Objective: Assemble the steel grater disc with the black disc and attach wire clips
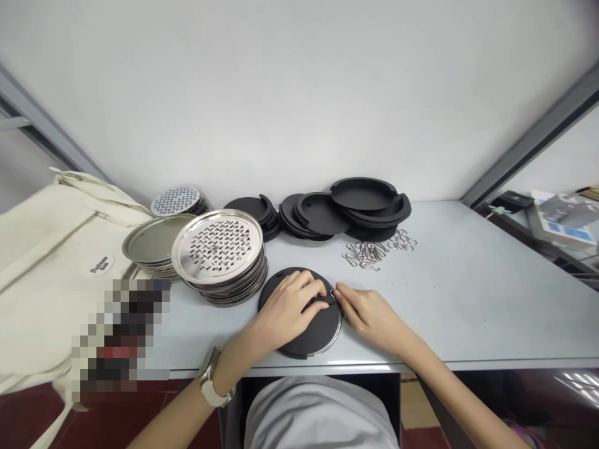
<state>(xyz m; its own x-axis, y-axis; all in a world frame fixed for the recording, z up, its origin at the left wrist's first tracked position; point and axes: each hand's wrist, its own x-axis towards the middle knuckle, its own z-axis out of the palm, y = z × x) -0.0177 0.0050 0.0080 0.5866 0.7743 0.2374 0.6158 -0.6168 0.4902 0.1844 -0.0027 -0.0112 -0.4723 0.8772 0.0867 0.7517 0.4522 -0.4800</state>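
Observation:
A round black disc (311, 337) lies flat near the table's front edge, with a shiny metal rim showing along its lower right side. My left hand (286, 307) rests on top of it, thumb and fingers curled together near the right edge. There, my right hand (369, 315) pinches a small metal clip (332, 294) at the disc's edge; the fingertips partly hide it. Left of the disc stands a stack of round metal grater plates (218, 246). Behind my right hand lie loose metal clips (365, 254) and several small metal rings (403, 241).
Black round trays (365, 194) and more black discs (248, 209) are piled along the wall. At the left are plain metal plates (156, 240), a smaller grater stack (175, 201) and a cream cloth bag (51, 268). A shelf with boxes (561, 218) stands at right.

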